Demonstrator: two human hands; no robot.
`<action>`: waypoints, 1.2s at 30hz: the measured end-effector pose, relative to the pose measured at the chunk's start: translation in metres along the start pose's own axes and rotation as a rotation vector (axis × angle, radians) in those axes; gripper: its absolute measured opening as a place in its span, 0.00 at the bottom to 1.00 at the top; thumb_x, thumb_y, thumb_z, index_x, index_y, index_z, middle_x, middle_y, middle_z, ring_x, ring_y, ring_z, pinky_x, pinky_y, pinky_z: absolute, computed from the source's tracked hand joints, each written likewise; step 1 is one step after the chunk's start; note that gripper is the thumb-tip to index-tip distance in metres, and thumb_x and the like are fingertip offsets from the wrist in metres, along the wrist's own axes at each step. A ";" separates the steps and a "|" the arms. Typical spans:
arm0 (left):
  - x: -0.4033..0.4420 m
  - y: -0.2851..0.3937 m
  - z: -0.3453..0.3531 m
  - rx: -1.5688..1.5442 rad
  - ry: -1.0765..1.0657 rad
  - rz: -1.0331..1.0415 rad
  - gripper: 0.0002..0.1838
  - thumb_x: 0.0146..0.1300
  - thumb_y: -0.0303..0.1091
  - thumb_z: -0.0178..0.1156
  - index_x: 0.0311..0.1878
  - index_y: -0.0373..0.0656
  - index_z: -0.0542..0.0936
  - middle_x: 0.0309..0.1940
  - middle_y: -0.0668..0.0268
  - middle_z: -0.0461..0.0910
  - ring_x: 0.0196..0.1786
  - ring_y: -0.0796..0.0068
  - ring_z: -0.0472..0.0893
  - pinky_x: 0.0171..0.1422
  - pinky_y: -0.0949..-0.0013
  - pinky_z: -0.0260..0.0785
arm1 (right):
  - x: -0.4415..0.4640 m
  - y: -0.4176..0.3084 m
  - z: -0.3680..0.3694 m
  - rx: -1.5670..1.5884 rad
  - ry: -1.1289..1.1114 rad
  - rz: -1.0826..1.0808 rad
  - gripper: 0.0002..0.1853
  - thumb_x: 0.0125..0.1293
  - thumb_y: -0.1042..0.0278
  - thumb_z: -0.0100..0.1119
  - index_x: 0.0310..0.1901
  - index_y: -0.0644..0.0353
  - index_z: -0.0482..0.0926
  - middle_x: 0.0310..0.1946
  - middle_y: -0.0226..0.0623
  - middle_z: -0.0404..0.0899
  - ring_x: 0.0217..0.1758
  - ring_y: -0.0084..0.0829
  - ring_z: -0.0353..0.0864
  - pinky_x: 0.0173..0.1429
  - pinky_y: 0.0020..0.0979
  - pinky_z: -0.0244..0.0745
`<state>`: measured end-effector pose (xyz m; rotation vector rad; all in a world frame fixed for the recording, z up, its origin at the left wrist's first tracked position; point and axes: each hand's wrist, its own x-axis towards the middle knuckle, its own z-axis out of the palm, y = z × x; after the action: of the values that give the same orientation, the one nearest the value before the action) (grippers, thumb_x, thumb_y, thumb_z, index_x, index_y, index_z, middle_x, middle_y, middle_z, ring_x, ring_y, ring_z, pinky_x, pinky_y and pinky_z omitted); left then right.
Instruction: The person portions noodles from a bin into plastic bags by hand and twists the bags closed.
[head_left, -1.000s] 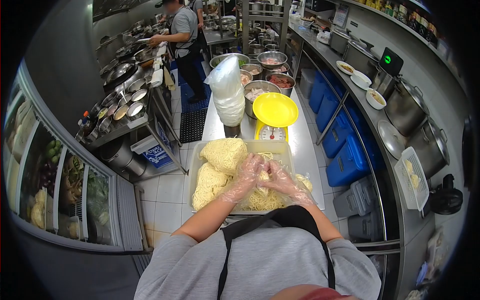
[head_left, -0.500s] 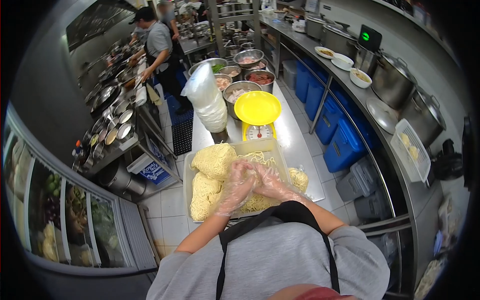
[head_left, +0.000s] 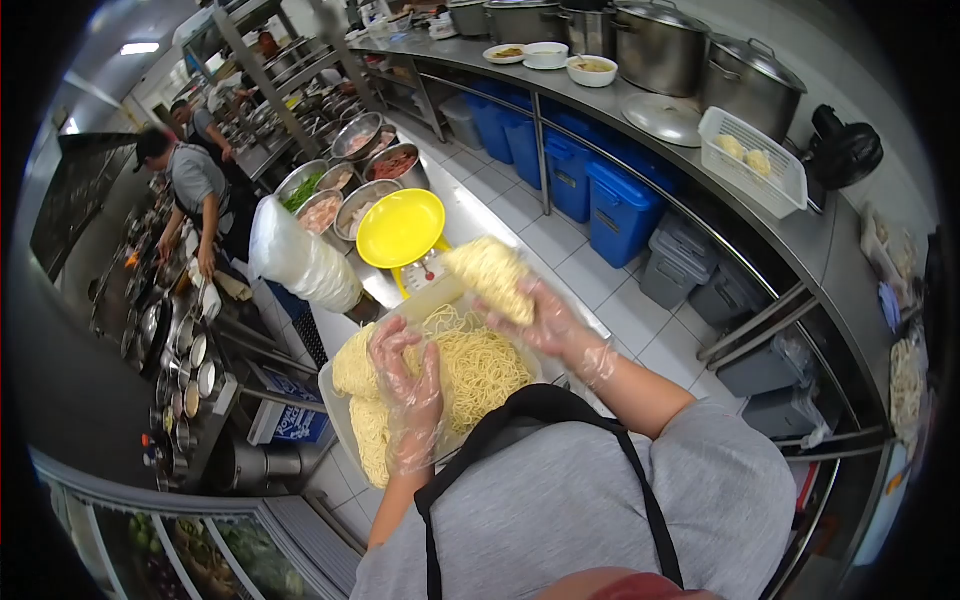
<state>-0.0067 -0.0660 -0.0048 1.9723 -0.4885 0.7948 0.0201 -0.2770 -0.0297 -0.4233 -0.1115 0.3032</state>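
My right hand (head_left: pixel 548 325), in a clear plastic glove, grips a bundle of yellow noodles (head_left: pixel 492 275). The bundle is raised above the right side of the tub, near the scale, and is somewhat blurred. Also gloved, my left hand (head_left: pixel 408 385) hangs over the tub with its fingers apart and holds nothing. Below both hands is the plastic tub (head_left: pixel 345 445) of noodles: loose strands (head_left: pixel 485 385) lie on the right, and packed bundles (head_left: pixel 360 365) are stacked on the left. Just beyond stands a kitchen scale (head_left: pixel 420 272) with a yellow pan (head_left: pixel 402 228).
Left of the scale stands a tall stack in clear plastic (head_left: pixel 300 255). Metal bowls of raw meat (head_left: pixel 392 163) and greens sit farther back. The right counter carries pots (head_left: pixel 750 85) and a white basket (head_left: pixel 755 165), with blue bins (head_left: pixel 625 210) below. Two people work at the far left.
My hands were together over the tub and have parted. The right now lifts a noodle bundle; one lay beside the tub earlier. The view has turned right.
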 end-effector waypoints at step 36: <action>-0.061 -0.040 -0.110 0.390 0.189 -0.289 0.08 0.56 0.22 0.60 0.38 0.41 0.74 0.49 0.58 0.72 0.53 0.64 0.72 0.51 0.64 0.70 | 0.069 -0.032 -0.030 -1.607 0.080 -0.419 0.14 0.59 0.64 0.64 0.43 0.62 0.79 0.40 0.33 0.77 0.44 0.27 0.76 0.50 0.28 0.72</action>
<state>-0.0628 0.0507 -0.0319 2.2264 0.0722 0.9284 0.0986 -0.2946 -0.0406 -1.9690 -0.3548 -0.2993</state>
